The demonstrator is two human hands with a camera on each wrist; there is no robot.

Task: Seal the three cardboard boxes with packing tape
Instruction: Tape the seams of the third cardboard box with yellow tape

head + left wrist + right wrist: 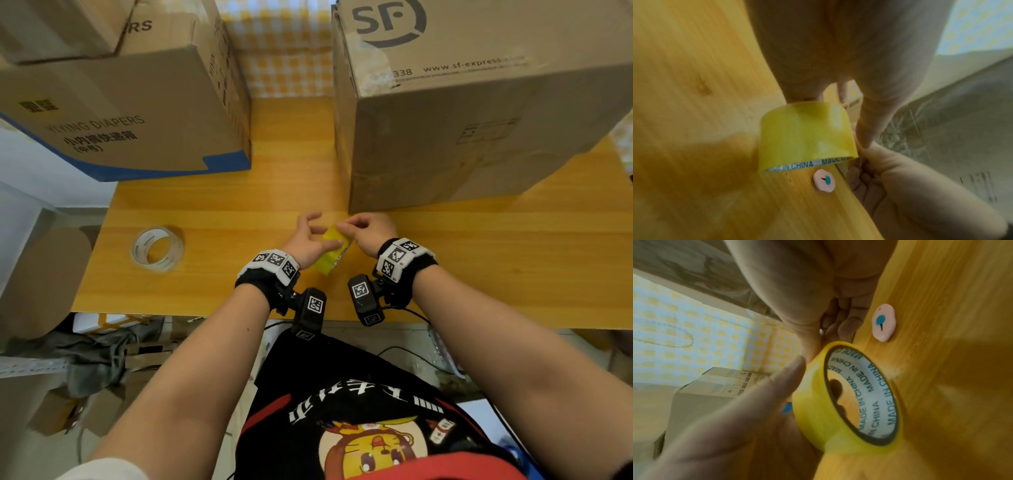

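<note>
My left hand (pixel 306 240) steadies the yellow tape roll (pixel 334 251), my right hand (pixel 368 229) pinches its edge at 1 o'clock — I judge I must find the free end next.

SF box (pixel 479 113) cropped, tape end (pixel 856 142) perhaps pinched

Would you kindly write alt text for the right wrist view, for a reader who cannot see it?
Two hands hold a yellow tape roll over a wooden table: the right hand picks at its rim, the left hand supports its side. A small pink cutter lies beside them.
</note>
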